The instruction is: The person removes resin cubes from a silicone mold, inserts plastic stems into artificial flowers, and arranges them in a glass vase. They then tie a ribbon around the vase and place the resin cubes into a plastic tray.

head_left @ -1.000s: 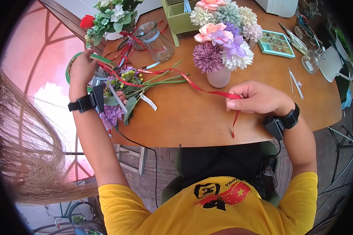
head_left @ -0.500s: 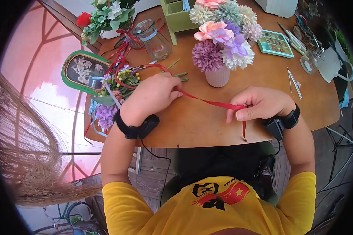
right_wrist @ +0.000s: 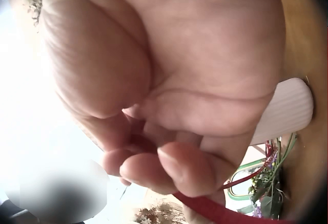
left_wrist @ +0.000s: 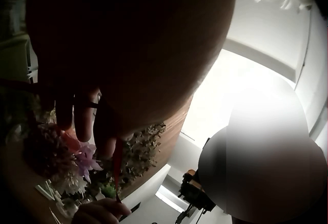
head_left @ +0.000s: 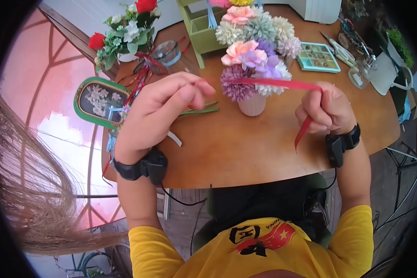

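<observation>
A red ribbon runs nearly straight between the two hands, passing in front of the potted flowers in the head view. At its left, the left hand pinches it between thumb and fingers. The right hand grips it with curled fingers, and a short tail hangs below. From the right wrist, curled fingers show with the ribbon coming out beneath. The left wrist view is dark, with the ribbon leading from the left fingertips towards the right hand. Loose stems lie behind the left hand, which hides much of their bouquet.
Mixed flowers stand in a ribbed pot mid-table. Behind are a glass jar, a green wooden stand and red-and-white flowers. A green oval frame lies left; a compartment box and scissors lie right.
The left hand came from the far left to the middle, then rose and drew slightly back left. The right hand rose and curled round the ribbon, which now stretches higher between the hands.
</observation>
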Tool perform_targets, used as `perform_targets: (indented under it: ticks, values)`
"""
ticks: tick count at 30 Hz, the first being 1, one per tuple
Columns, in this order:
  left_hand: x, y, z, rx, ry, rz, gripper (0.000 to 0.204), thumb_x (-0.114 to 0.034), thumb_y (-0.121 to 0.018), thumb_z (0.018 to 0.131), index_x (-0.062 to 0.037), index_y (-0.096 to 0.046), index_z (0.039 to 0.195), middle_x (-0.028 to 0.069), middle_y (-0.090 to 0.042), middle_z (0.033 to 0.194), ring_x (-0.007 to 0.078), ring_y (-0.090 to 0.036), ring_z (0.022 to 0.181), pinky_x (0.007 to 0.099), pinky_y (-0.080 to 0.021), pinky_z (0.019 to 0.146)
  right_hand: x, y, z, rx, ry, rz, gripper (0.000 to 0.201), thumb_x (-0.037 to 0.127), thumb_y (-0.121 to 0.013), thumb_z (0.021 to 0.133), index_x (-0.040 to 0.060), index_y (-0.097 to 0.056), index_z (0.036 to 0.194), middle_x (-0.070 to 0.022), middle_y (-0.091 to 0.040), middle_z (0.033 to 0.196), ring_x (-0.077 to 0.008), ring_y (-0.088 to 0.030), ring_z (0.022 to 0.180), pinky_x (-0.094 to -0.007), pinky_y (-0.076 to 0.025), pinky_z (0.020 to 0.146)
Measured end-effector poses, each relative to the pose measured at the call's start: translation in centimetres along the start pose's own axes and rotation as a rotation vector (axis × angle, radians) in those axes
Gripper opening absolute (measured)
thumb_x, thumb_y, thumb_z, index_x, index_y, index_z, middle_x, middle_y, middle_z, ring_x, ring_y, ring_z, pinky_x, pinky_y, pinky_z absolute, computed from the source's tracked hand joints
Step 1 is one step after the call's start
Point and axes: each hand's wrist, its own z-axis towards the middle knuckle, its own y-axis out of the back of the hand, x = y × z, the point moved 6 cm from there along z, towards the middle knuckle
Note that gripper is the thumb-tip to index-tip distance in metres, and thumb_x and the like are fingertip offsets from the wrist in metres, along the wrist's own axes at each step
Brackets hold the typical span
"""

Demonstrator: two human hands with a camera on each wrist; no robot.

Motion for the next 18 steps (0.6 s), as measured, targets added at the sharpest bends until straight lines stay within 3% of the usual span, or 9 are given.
perform_targets:
  ticks: [1, 3, 5, 7, 8, 11, 13, 18]
  values:
    - [0.9, -0.4, 0.3, -0.039, 0.094, -0.126, 0.034, -0.025, -0.046, 0.111, -0.0002, -0.063, 0.095, 0.0115, -0.064, 0.108, 0.0172, -0.06, 0.088, 0.0308, -0.048, 0.086, 0.3, 0.3, 0.2, -0.028, 0.048, 0.039, 0.042, 0.037, -0.045, 0.111, 0.0009, -0.062, 0.124, 0.0021, -0.046, 0.066, -0.0106, -0.037, 0.058, -0.0267, -0.033, 0.053]
    - [1.9, -0.4, 1.9, -0.046, 0.054, -0.245, 0.031, -0.026, -0.045, 0.112, -0.0017, -0.062, 0.101, 0.0105, -0.065, 0.102, 0.0139, -0.055, 0.076, 0.0286, -0.045, 0.077, 0.5, 1.2, 0.3, 0.002, 0.118, 0.085, 0.041, 0.035, -0.04, 0.113, 0.0089, -0.055, 0.141, 0.0042, -0.046, 0.07, -0.01, -0.04, 0.063, -0.0254, -0.034, 0.056]
    - [2.2, -0.7, 3.5, -0.088, 0.025, -0.325, 0.029, -0.026, -0.044, 0.112, -0.0042, -0.061, 0.103, 0.0081, -0.064, 0.098, 0.0089, -0.043, 0.061, 0.0255, -0.037, 0.063, 0.6, 2.2, 0.2, -0.142, 0.157, 0.101, 0.043, 0.034, -0.039, 0.114, 0.0086, -0.053, 0.145, 0.0046, -0.046, 0.071, -0.0089, -0.039, 0.063, -0.0252, -0.034, 0.057]
    - [2.4, -1.0, 5.1, -0.158, 0.041, -0.429, 0.031, -0.027, -0.046, 0.111, -0.004, -0.064, 0.102, 0.0014, -0.058, 0.083, 0.0066, -0.043, 0.06, 0.0232, -0.033, 0.056, 0.8, 2.5, 0.5, -0.233, 0.183, 0.105, 0.045, 0.033, -0.037, 0.114, 0.0092, -0.048, 0.151, 0.0054, -0.045, 0.072, -0.0068, -0.038, 0.062, -0.0241, -0.034, 0.057]
    - [2.7, -1.0, 5.7, -0.194, 0.051, -0.479, 0.032, -0.028, -0.047, 0.111, -0.0039, -0.065, 0.101, -0.0019, -0.056, 0.075, 0.0054, -0.042, 0.059, 0.0221, -0.031, 0.053, 0.8, 2.5, 0.6, -0.266, 0.182, 0.114, 0.045, 0.033, -0.037, 0.114, 0.0088, -0.047, 0.151, 0.0055, -0.044, 0.072, -0.0065, -0.037, 0.061, -0.0236, -0.033, 0.056]
    - [4.7, -0.9, 7.1, -0.242, 0.143, -0.515, 0.027, -0.026, -0.046, 0.111, -0.0068, -0.059, 0.098, 0.001, -0.055, 0.085, 0.0067, -0.037, 0.056, 0.0249, -0.029, 0.052, 0.7, 2.8, 1.0, -0.399, 0.158, 0.113, 0.045, 0.031, -0.038, 0.114, 0.0068, -0.047, 0.151, 0.0058, -0.043, 0.071, -0.0057, -0.036, 0.06, -0.0224, -0.032, 0.055]
    - [5.9, -1.2, 7.6, -0.289, 0.228, -0.519, 0.03, -0.031, -0.049, 0.11, -0.0077, -0.06, 0.095, -0.0027, -0.051, 0.076, 0.0059, -0.038, 0.056, 0.0234, -0.028, 0.051, 0.4, 3.3, 0.9, -0.538, 0.116, 0.08, 0.043, 0.03, -0.04, 0.114, 0.0049, -0.049, 0.148, 0.0058, -0.042, 0.071, -0.0051, -0.035, 0.06, -0.0216, -0.031, 0.055]
    - [10.1, -2.6, 7.8, -0.276, 0.353, -0.501, 0.033, -0.037, -0.051, 0.109, -0.0094, -0.064, 0.097, -0.0055, -0.053, 0.072, 0.0048, -0.038, 0.054, 0.0227, -0.026, 0.049, -1.3, 5.5, 0.4, -0.746, -0.018, -0.026, 0.033, 0.03, -0.047, 0.112, 0.0049, -0.059, 0.13, 0.0071, -0.038, 0.069, -0.0047, -0.034, 0.061, -0.0208, -0.03, 0.054]
